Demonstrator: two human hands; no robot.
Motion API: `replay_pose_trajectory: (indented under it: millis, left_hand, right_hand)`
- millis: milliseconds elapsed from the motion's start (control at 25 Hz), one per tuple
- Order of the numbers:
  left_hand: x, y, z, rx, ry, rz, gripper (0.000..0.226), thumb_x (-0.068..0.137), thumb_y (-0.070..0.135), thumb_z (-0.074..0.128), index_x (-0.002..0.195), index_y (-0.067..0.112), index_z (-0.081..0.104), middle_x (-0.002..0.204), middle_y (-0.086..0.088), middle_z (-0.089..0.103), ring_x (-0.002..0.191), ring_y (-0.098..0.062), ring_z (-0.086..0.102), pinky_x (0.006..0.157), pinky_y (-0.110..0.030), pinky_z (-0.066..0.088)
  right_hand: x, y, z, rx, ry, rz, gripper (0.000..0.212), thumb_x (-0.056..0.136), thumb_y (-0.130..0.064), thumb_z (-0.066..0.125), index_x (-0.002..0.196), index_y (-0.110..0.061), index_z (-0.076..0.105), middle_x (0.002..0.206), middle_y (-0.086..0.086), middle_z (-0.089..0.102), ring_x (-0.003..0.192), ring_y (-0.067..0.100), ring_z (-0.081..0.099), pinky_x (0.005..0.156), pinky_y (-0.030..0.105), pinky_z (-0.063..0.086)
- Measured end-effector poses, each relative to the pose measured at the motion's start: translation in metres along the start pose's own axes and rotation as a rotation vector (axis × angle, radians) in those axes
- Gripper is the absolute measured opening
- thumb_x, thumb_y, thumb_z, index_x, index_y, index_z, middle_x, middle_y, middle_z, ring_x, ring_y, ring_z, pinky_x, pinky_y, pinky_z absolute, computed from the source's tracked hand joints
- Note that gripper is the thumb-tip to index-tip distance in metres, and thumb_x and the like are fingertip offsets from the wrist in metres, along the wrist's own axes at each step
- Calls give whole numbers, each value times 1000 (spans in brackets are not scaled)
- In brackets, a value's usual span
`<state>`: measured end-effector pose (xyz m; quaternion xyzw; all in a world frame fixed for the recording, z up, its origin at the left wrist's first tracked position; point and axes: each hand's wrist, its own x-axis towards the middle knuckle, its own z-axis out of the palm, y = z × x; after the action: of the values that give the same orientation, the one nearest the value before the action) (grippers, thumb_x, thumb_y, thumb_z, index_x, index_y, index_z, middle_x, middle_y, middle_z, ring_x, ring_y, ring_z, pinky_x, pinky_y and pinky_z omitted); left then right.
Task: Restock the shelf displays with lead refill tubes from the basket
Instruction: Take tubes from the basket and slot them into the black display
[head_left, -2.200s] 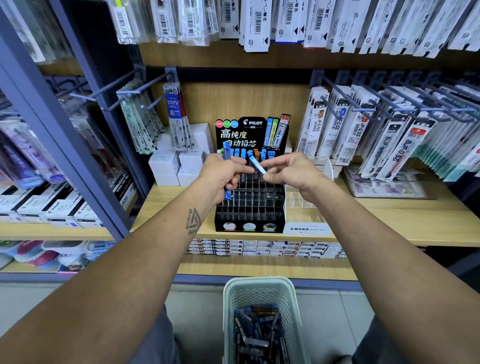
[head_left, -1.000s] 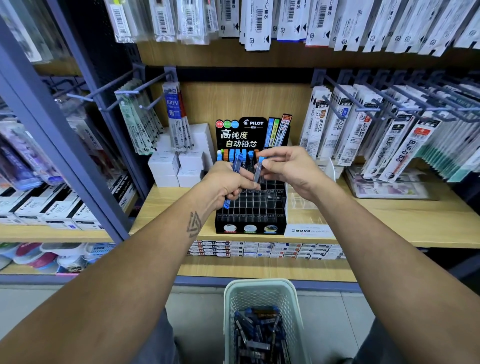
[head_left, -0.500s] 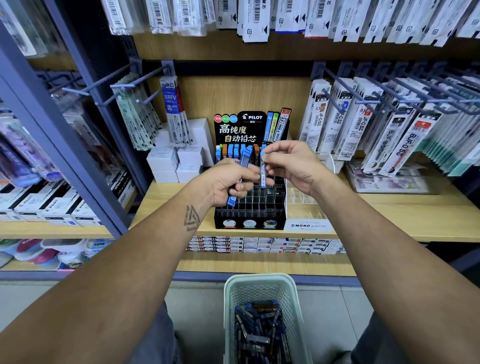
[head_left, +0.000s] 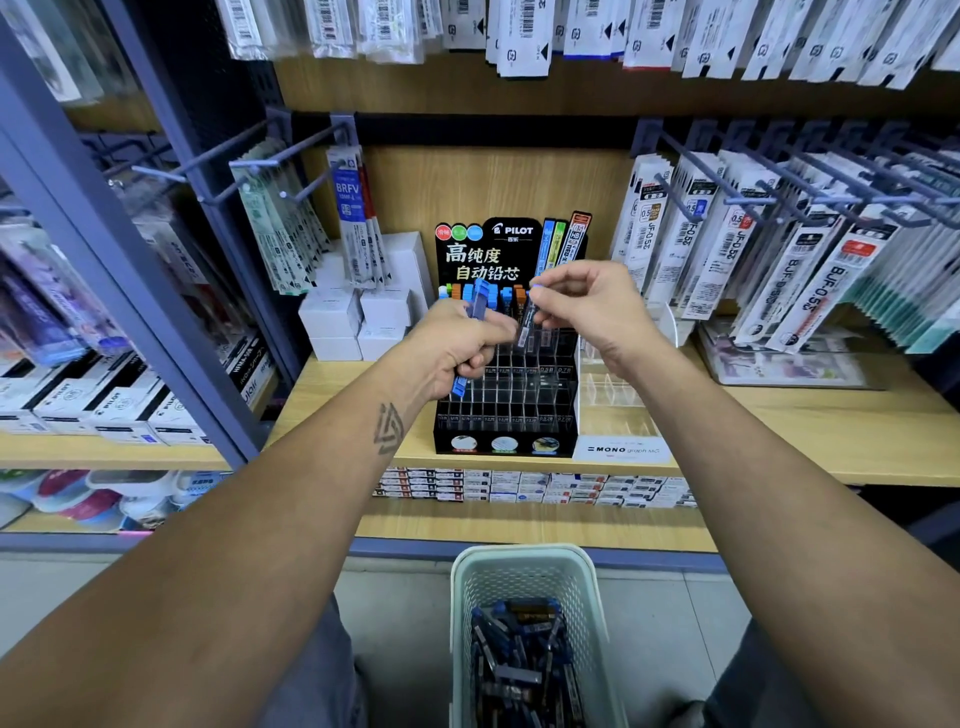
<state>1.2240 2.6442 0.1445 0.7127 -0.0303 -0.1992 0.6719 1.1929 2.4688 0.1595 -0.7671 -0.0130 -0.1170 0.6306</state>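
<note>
While restocking proceeds, each element is placed as follows:
Single tube (head_left: 530, 323): upright, its blue cap pinched by the right hand (head_left: 587, 306) — held by the top, probably so the lower end can drop into a slot.
Reserve tubes (head_left: 470, 340): a small bunch clasped in the curled fingers of the left hand (head_left: 460, 345), kept close as a ready supply.
Display rack (head_left: 506, 410): black, tiered, directly beneath both hands; back row holds tubes, front slots look vacant.
Basket (head_left: 524, 569): on the floor below the shelf (head_left: 779, 441), holding the remaining stock.
</note>
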Motion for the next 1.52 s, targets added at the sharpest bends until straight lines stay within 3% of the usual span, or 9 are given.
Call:
replay_pose_trajectory:
  millis: [80,200,520,680,800,920,1080,1320,1520]
  left_hand:
    - [4,5,-5,-61,76,-13,13,92,3,66,103,-2,62,78,-15,71,36,-6,32,34,-15,22]
    - [4,9,-8,-142,78,-58,13,93,4,62,103,-4,65,66,-10,62,36,-7,31,33,-16,20]
    - [4,8,-14,-196,93,-127,14,96,1,53,103,-2,64,54,0,46,35,-6,29,31,-17,20]
    - [4,10,-16,-210,101,-127,12,96,1,53,99,-1,64,55,0,46,36,-6,29,31,-18,20]
    - [5,10,-15,-207,98,-129,13,95,1,54,103,-2,64,55,0,45,36,-7,28,31,-18,20]
    - [6,10,-16,-214,92,-131,11,95,1,55,100,-2,64,56,-1,44,37,-7,28,32,-18,20]
    - [7,11,-19,-230,100,-131,10,96,1,53,97,-1,63,56,-1,44,37,-6,28,31,-17,20]
    - [6,13,-20,-278,79,-140,12,96,2,51,96,-1,63,56,-1,45,37,-6,29,31,-18,20]
    - [2,14,-19,-310,52,-153,18,100,9,49,99,-2,63,56,-1,46,37,-6,30,30,-17,22]
  right_hand:
    - [5,0,0,-143,57,-71,13,89,2,71,92,-11,71,80,13,72,68,22,70,67,31,60]
    - [10,5,1,-284,98,-126,17,89,-2,73,90,-18,68,78,8,72,67,20,73,70,34,61]
    - [11,7,7,-364,132,-144,21,88,-6,74,83,-27,68,81,3,73,72,18,73,76,43,62]
    - [24,-13,-6,-256,226,-187,14,88,-5,74,88,-18,71,81,5,72,74,20,73,76,41,62]
    - [27,-11,3,-230,198,-207,9,88,-4,72,93,-12,71,80,8,72,73,22,73,75,40,62]
    - [32,-6,17,-302,152,-230,12,87,-4,73,89,-16,71,79,7,72,71,22,72,75,39,62]
    - [35,1,26,-470,135,-241,12,89,-9,74,91,-20,71,82,-1,73,70,9,70,75,21,57]
    - [40,3,27,-468,140,-259,10,87,-12,76,91,-21,74,82,-7,71,78,13,70,78,28,57]
    - [39,13,30,-612,125,-229,8,87,-18,78,93,-22,75,82,-10,69,80,7,65,81,28,56]
